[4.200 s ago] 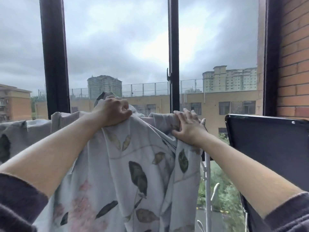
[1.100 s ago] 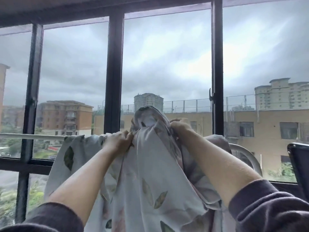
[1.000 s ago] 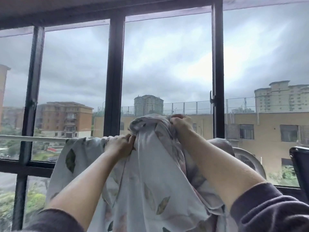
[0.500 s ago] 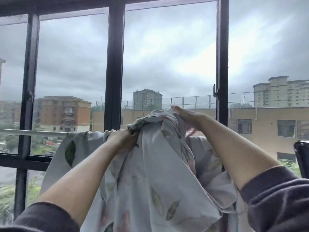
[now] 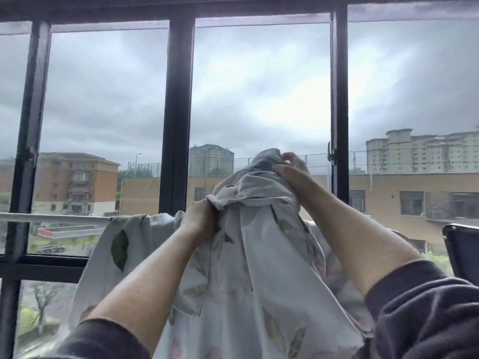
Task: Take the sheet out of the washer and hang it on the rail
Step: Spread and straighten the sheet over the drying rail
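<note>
Tall windows with dark metal frames (image 5: 178,112) fill the background. Beyond the glass are a heavy grey sky, an orange-brick apartment building (image 5: 75,182) at the left, a long tan low building (image 5: 388,198) across the middle and right, and pale tower blocks (image 5: 425,151) farther off.

A pale metal rail (image 5: 51,218) runs level across the lower left of the window. A light grey fabric sheet printed with green leaves and faint pink flowers (image 5: 259,268) lies partly over this rail. One panel hangs down at the left and shows a large dark green leaf. The rest of the sheet rises in a bunched peak at the centre, above the rail, and falls in broad folds toward the camera between the two forearms.

The person's left hand (image 5: 201,218) is closed round a gathered fold of the sheet at about rail height, with its back toward the camera. The right hand (image 5: 289,172) is higher, at the top of the peak. Its thumb presses the near side of the cloth and its fingers (image 5: 291,157) curl over the top, gripping it; this hand is slightly blurred.

Both forearms are bare, with dark grey-purple sleeves (image 5: 427,307) at the bottom corners. A dark flat panel with a rounded corner (image 5: 464,247) shows at the right edge; what it is cannot be told.
</note>
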The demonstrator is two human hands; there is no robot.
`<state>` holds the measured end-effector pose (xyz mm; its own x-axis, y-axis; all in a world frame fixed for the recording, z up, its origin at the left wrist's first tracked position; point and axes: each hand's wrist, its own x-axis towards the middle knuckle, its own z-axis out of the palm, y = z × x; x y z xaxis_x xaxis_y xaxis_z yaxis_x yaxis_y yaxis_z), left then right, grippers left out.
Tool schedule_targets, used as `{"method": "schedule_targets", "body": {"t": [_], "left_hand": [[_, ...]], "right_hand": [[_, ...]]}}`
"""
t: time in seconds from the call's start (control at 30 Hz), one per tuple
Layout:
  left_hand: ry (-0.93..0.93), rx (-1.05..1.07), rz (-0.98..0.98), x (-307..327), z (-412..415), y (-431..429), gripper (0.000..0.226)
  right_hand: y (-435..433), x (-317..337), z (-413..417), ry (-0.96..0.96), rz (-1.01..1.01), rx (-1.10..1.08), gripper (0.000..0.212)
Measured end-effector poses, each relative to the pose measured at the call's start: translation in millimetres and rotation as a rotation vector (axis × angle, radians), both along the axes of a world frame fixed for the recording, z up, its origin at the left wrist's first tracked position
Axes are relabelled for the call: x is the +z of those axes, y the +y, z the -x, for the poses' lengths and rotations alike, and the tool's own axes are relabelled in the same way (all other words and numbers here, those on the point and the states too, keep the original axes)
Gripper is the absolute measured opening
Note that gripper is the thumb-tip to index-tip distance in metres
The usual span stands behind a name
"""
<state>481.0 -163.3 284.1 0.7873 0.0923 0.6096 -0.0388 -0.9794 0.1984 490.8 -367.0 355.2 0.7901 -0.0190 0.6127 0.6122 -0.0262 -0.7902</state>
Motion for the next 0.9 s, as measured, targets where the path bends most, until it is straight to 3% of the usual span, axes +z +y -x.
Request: {"method": "schedule_targets", "body": {"t": [0.1, 0.27, 0.37, 0.57, 0.63, 0.73, 0.83, 0.9], "left_hand": [[-0.050, -0.046, 0.013, -7.0, -14.3, 19.6, 0.027], [-0.070, -0.005, 0.214, -6.2, -26.5, 68.0, 0.026], [-0.029, 0.014, 0.239, -1.7, -30.9, 82.3, 0.027], [0.051, -0.167, 0.029, -6.6, -30.4, 87.7, 0.033], [0.046, -0.142, -0.027, -8.8, -27.9, 86.6, 0.042], [0.003, -0.091, 0.020, -8.0, -24.6, 86.4, 0.047], [-0.011, -0.061, 0.080, -7.9, -23.7, 86.8, 0.040], [-0.008, -0.066, 0.078, -8.4, -23.8, 86.6, 0.038]], "right_hand": [[0.7, -0.7, 9.6, -0.029, 0.069, 0.159, 0.046], [-1.4, -23.8, 13.4, 0.190, 0.244, 0.313, 0.053], [3.6, -36.7, 13.3, 0.236, 0.269, 0.201, 0.055], [12.1, -37.2, 32.9, 0.235, 0.541, -0.030, 0.047], [20.5, -37.2, 36.1, 0.161, 0.473, -0.223, 0.026], [23.6, -46.1, 37.1, -0.005, 0.121, -0.384, 0.031], [25.6, -64.3, 46.9, 0.037, -0.134, -0.127, 0.030], [35.3, -72.4, 61.6, 0.185, -0.117, 0.094, 0.029]]}}
